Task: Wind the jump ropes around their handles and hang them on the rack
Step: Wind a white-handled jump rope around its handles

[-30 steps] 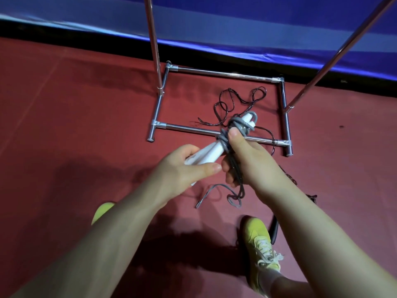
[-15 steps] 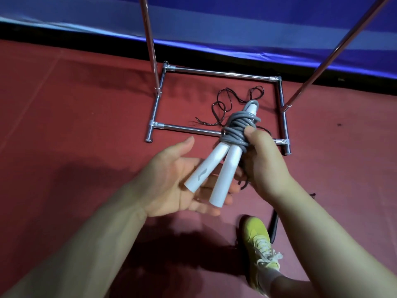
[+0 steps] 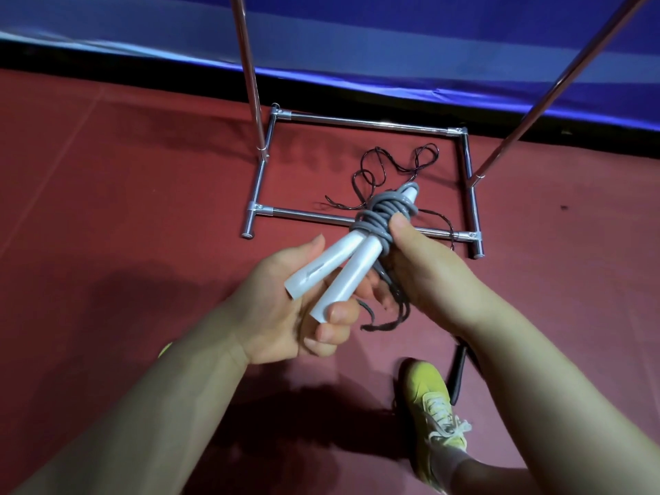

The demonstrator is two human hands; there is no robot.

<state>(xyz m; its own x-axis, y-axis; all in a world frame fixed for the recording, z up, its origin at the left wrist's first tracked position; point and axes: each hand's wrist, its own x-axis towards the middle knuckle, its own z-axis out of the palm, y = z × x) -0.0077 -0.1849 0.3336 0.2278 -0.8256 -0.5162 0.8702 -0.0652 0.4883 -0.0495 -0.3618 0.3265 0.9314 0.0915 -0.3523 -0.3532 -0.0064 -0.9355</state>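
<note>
Two white handles [image 3: 334, 267] of a jump rope lie side by side, with grey rope [image 3: 384, 214] wound in several turns round their far ends. My right hand [image 3: 425, 276] grips the wound part, thumb on the coils, and a loose rope end [image 3: 384, 325] dangles below it. My left hand [image 3: 289, 309] curls its fingers under the near ends of the handles. The chrome rack [image 3: 314, 216] stands just beyond, its base frame on the floor and two uprights rising out of view. A thin black jump rope [image 3: 393, 166] lies tangled inside the base.
The floor is red mat [image 3: 107, 226], bordered by a blue padded wall [image 3: 357, 48] behind the rack. A black handle [image 3: 459, 373] lies on the floor beside my yellow shoe [image 3: 434, 409], lower right.
My left hand went from open under the handles to curling its fingers round their near ends. The bundle tilted slightly lower, and the view shifted a little.
</note>
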